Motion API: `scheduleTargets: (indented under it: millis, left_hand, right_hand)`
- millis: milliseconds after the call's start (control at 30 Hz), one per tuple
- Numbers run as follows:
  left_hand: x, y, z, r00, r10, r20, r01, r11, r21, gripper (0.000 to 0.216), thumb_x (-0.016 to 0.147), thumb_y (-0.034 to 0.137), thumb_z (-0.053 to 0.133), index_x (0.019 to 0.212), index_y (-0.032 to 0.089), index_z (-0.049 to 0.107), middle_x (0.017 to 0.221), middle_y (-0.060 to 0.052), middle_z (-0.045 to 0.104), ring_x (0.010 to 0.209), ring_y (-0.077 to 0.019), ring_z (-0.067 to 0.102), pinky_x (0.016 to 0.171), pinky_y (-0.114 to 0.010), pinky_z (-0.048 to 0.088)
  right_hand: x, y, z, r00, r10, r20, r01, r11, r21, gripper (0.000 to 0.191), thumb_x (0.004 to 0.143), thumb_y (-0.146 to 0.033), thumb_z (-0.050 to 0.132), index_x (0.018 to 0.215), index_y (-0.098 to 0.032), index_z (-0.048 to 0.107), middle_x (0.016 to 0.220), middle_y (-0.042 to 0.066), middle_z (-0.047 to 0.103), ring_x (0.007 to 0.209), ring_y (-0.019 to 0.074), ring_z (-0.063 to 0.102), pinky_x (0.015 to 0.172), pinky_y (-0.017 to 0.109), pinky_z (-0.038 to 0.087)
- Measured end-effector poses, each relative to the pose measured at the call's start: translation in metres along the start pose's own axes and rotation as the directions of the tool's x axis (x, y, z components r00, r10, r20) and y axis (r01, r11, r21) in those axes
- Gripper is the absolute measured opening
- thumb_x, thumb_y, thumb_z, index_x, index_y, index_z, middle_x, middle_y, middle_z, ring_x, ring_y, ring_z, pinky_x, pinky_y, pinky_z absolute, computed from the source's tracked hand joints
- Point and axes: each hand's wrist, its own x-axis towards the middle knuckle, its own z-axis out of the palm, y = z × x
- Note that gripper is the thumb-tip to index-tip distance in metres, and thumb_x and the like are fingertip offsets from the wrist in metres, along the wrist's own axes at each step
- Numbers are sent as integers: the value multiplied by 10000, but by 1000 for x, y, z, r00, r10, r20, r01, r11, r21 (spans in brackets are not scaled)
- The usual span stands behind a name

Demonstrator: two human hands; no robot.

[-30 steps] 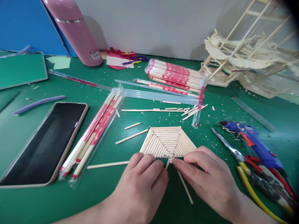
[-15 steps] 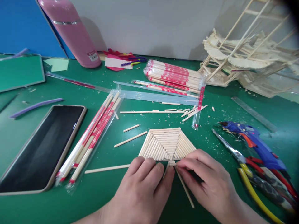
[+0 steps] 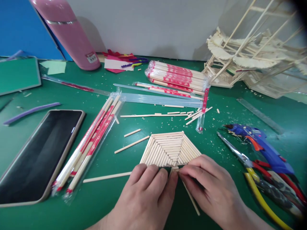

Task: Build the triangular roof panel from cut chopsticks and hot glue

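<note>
Your left hand (image 3: 146, 191) is bent over the near edge of the stick panel (image 3: 170, 148), fingers close together and tips down; whether it grips or only presses, you leave hidden. Your right hand (image 3: 211, 185) has thumb and fingertips drawn together at the end of a short stick piece (image 3: 175, 168); a firm pinch cannot be confirmed. The panel lies flat on the tabletop (image 3: 103, 207) in front of you, the short piece at the middle of its near edge.

Risks, in my judgement: uneven pressure from your left hand could skew the panel or part its joints. The piece is small, and your fingertips crowd it, so it could roll or sit crooked. The long stick (image 3: 106, 177) projecting beyond your left hand could be knocked. The glue gun (image 3: 261, 145) shows a small light; if it is hot, a rightward reach could burn you. The pliers (image 3: 236, 150) lie beside it, tips towards the panel.

Labelling: the pink bottle (image 3: 69, 35) bears a red-and-white label (image 3: 91, 57), too small to read. The wrapped sticks (image 3: 93, 137) carry pale marks on red, illegible. No brand could be read.
</note>
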Motion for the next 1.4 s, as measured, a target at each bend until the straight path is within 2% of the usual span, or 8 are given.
scheduleTargets:
  millis: [333,500,600,967,1400]
  left_hand:
    - [0,2,1,1000,-2,15,1,1000,17,324,870,163,309,1080,146,555,813,-57,567,731,-186,484,659,-366,363]
    - [-1,5,3,998,3,-68,0,1000,32,255,837,135,406,1013,170,588,795,-31,566,728,-180,494,686,-376,357]
    - [-1,5,4,997,6,-74,-3,999,46,243,830,128,424,994,172,597,800,-29,572,730,-179,494,710,-382,358]
    - [-2,3,3,1000,9,-10,-8,998,67,291,850,142,371,1067,156,564,847,-50,574,751,-186,498,715,-379,372]
    - [-1,3,5,1000,13,-22,-11,997,82,276,839,137,390,1044,149,576,863,-57,579,758,-191,506,718,-384,370]
  right_hand:
    - [-2,-1,0,1000,-9,-20,9,1000,20,124,786,-82,539,836,-166,616,718,34,571,652,132,522,569,266,447]
    - [-6,-1,-2,998,5,-67,-2,999,43,129,773,-68,538,836,-146,619,697,39,552,638,132,526,558,258,456]
    - [-7,-1,-2,997,1,-79,3,999,47,137,777,-69,534,847,-150,620,694,38,552,632,129,526,551,252,460]
    - [-7,-1,-2,999,-25,-28,25,1000,-5,201,783,-86,525,919,-171,647,671,30,570,604,131,521,529,259,449]
    - [-7,0,-1,999,-43,-13,44,999,10,189,788,-80,519,917,-155,635,686,31,572,614,131,510,530,263,437]
